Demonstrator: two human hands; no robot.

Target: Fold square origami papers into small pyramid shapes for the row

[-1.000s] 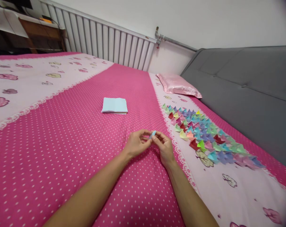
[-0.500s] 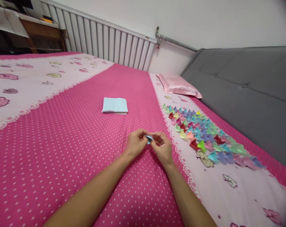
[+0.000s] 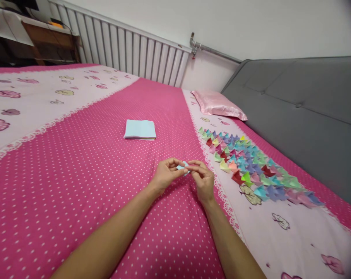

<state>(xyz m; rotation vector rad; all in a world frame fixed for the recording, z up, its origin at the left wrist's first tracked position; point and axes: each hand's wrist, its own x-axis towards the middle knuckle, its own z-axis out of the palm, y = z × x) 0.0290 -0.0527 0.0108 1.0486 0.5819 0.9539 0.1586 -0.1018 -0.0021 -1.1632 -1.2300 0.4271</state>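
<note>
Between my fingertips is a small piece of light blue folded paper (image 3: pixel 180 167), partly hidden by the fingers. My left hand (image 3: pixel 167 174) pinches it from the left side. From the right, my right hand (image 3: pixel 203 179) holds it too, thumb and fingers against its edge. Both hands are just above the pink dotted bedspread (image 3: pixel 105 186). Beyond them lies a stack of light blue paper sheets (image 3: pixel 139 129). Rows of folded paper boats (image 3: pixel 245 162) in many colours stand to the right of my right hand.
A pink satin pillow (image 3: pixel 217 104) rests against the grey padded headboard (image 3: pixel 303 100). At the far side of the bed is a white radiator (image 3: pixel 129 46) with a pipe (image 3: pixel 213 50). A wooden desk (image 3: pixel 49 40) is at the far left.
My fingers have shifted on the folded paper; its dark opening no longer shows and a flatter light blue face is visible. The boats and the stack are unmoved.
</note>
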